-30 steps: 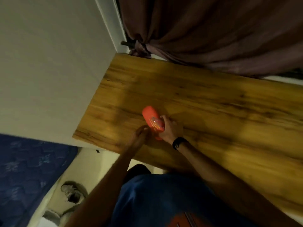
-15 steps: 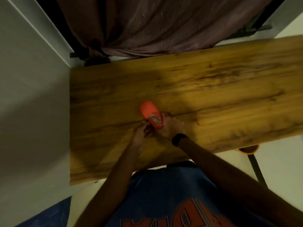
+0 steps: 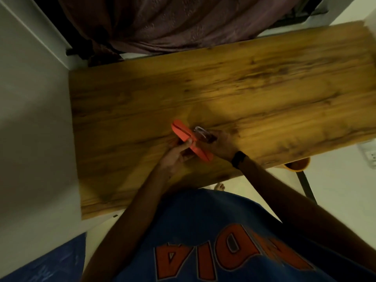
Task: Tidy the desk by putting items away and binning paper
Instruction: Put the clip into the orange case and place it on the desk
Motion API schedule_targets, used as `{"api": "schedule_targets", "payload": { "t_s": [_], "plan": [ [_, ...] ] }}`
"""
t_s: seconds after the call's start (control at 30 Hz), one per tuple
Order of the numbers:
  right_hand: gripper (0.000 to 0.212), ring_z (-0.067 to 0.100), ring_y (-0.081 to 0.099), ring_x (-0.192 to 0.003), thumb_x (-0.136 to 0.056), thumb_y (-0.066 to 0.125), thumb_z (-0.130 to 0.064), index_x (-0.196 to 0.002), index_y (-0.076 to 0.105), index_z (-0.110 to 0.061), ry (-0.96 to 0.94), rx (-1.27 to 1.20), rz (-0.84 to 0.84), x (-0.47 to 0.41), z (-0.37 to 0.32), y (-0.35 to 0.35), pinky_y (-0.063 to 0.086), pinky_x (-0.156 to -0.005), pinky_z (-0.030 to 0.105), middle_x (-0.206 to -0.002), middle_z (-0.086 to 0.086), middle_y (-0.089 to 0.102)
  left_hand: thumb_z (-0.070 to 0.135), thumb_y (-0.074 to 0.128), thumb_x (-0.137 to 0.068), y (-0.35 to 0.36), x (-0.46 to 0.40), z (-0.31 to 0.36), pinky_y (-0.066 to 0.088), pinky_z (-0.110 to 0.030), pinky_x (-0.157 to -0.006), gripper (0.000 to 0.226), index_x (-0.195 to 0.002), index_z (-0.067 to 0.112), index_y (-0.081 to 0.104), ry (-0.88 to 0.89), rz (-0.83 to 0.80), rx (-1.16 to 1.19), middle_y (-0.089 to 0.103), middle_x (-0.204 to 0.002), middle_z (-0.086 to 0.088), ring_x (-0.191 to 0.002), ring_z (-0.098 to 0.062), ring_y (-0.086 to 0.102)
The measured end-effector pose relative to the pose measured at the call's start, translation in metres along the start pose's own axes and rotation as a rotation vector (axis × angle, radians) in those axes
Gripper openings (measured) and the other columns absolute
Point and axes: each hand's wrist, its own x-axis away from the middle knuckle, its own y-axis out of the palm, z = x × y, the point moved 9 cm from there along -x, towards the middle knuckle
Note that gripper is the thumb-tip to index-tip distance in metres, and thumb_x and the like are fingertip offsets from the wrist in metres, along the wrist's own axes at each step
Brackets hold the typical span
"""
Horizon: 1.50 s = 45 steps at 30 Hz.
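Observation:
An orange stapler (image 3: 183, 133) lies swung open along the wooden desk (image 3: 264, 88), its long orange body running from upper left to lower right. My left hand (image 3: 175, 157) grips the orange body near its middle, thumb on top. My right hand (image 3: 221, 147), with a black band at the wrist, holds the metal part (image 3: 203, 133) that stands apart from the orange body. No paper shows on the desk.
A grey wall borders the desk on the left and a brown curtain (image 3: 173, 23) hangs behind it. An orange stool (image 3: 298, 165) and a dark leg (image 3: 305, 186) sit under the right edge. Blue bedding (image 3: 40, 263) lies at lower left.
The stapler was closed between both hands; now it is spread open, with my right hand on its metal part. The view has swung right over the desk.

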Motion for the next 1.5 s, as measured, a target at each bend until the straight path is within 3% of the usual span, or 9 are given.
{"api": "schedule_targets", "payload": {
  "t_s": [0.1, 0.4, 0.57, 0.7, 0.8, 0.97, 1.17, 1.33, 1.5],
  "plan": [
    [0.023, -0.005, 0.057, -0.054, -0.087, 0.069, -0.035, -0.102, 0.072, -0.019, -0.038, 0.078, 0.173, -0.004, -0.003, -0.033, 0.040, -0.048, 0.008, -0.069, -0.008, 0.064, 0.023, 0.064, -0.085, 0.010, 0.000, -0.001, 0.048, -0.045, -0.101, 0.053, -0.134, 0.008, 0.052, 0.040, -0.027, 0.068, 0.059, -0.133, -0.013, -0.124, -0.029, 0.056],
    [0.014, 0.002, 0.045, -0.054, -0.085, 0.070, -0.031, -0.089, 0.069, -0.018, -0.324, 0.538, 0.234, -0.002, -0.035, -0.077, 0.022, -0.047, 0.010, -0.068, -0.005, 0.062, 0.036, 0.063, -0.085, 0.026, -0.006, -0.009, 0.049, -0.051, -0.096, 0.051, -0.129, 0.011, 0.057, 0.028, 0.034, 0.217, 0.063, -0.125, -0.015, -0.114, -0.033, 0.061],
    [0.025, 0.010, 0.060, -0.068, -0.090, 0.061, -0.044, -0.102, 0.065, -0.023, -0.310, 0.621, 0.235, -0.013, -0.030, -0.075, 0.033, -0.051, 0.016, -0.084, -0.004, 0.068, 0.003, 0.061, -0.080, 0.024, -0.012, -0.005, 0.047, -0.047, -0.099, 0.021, -0.071, 0.015, 0.076, 0.041, 0.162, 0.144, 0.071, -0.093, -0.010, -0.107, -0.032, 0.060],
    [0.035, 0.008, 0.055, -0.078, -0.088, 0.064, -0.042, -0.115, 0.059, -0.019, -0.275, 0.468, 0.350, -0.014, -0.033, -0.089, 0.044, -0.062, 0.019, -0.104, -0.002, 0.059, -0.001, 0.066, -0.076, 0.014, -0.017, -0.011, 0.047, -0.054, -0.101, 0.032, -0.106, 0.008, 0.066, -0.004, 0.225, 0.181, 0.070, -0.107, -0.014, -0.116, -0.035, 0.059],
    [0.029, -0.004, 0.051, -0.068, -0.089, 0.067, -0.036, -0.109, 0.061, -0.015, -0.373, 0.256, 0.260, -0.003, -0.056, -0.083, 0.036, -0.058, 0.007, -0.091, -0.012, 0.056, 0.008, 0.066, -0.082, 0.015, -0.018, -0.011, 0.047, -0.056, -0.098, 0.048, -0.128, 0.012, 0.054, -0.003, 0.260, 0.254, 0.065, -0.120, -0.016, -0.114, -0.034, 0.060],
    [0.027, 0.008, 0.062, -0.080, -0.089, 0.066, -0.039, -0.108, 0.065, -0.021, -0.304, 0.186, -0.118, -0.002, -0.047, -0.032, 0.045, -0.065, 0.019, -0.094, -0.005, 0.068, 0.031, 0.052, -0.096, 0.021, -0.014, -0.005, 0.052, -0.050, -0.092, 0.032, -0.123, 0.015, 0.058, 0.022, 0.230, 0.307, 0.068, -0.116, -0.015, -0.105, -0.031, 0.064],
    [0.044, 0.021, 0.061, -0.106, -0.095, 0.058, -0.031, -0.134, 0.052, -0.011, -0.233, 0.311, -0.144, -0.013, -0.033, -0.019, 0.052, -0.086, 0.033, -0.126, 0.009, 0.063, 0.044, 0.046, -0.094, 0.023, -0.007, -0.002, 0.057, -0.046, -0.079, 0.047, -0.130, 0.015, 0.053, 0.061, 0.144, 0.303, 0.066, -0.120, -0.016, -0.105, -0.032, 0.066],
    [0.032, 0.018, 0.064, -0.101, -0.092, 0.058, -0.023, -0.123, 0.062, -0.014, -0.315, 0.365, 0.037, -0.007, -0.047, -0.018, 0.053, -0.085, 0.032, -0.120, 0.004, 0.067, 0.060, 0.037, -0.093, 0.021, -0.008, -0.008, 0.055, -0.048, -0.089, 0.064, -0.135, 0.013, 0.051, 0.010, 0.150, 0.269, 0.062, -0.127, -0.019, -0.114, -0.036, 0.061],
    [0.029, 0.018, 0.065, -0.100, -0.095, 0.053, -0.009, -0.121, 0.065, -0.012, -0.348, 0.369, 0.000, 0.002, -0.051, 0.000, 0.039, -0.083, 0.004, -0.112, 0.006, 0.071, 0.066, 0.030, -0.093, 0.019, -0.009, -0.013, 0.053, -0.045, -0.083, 0.065, -0.121, 0.015, 0.059, -0.013, 0.149, 0.339, 0.069, -0.110, -0.014, -0.094, -0.028, 0.069]
  ]
}}
